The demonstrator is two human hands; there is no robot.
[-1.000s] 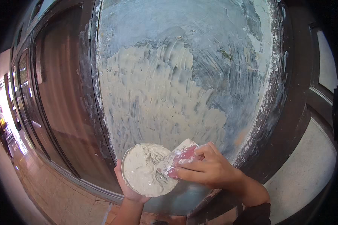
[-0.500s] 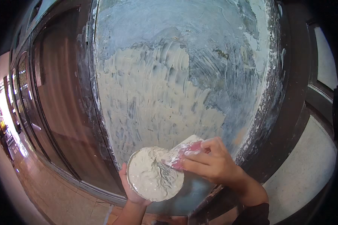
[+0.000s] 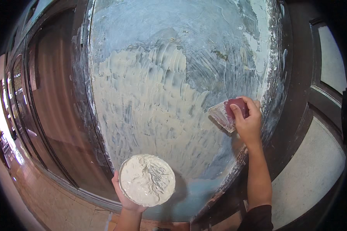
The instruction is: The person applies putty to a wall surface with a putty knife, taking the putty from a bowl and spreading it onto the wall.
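One round bowl [image 3: 147, 180] of white paste gripped in left hand [image 3: 124, 195], one scraper [image 3: 228, 112] gripped in right hand [image 3: 247, 122] against blue panel [image 3: 173, 54], near its dark right frame [image 3: 293, 100], bare panel above

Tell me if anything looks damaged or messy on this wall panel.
Yes: the blue panel is only partly coated, with streaky white putty across its left and middle. Its right edge looks chipped and flaking. Nothing has spilled from the putty bowl.
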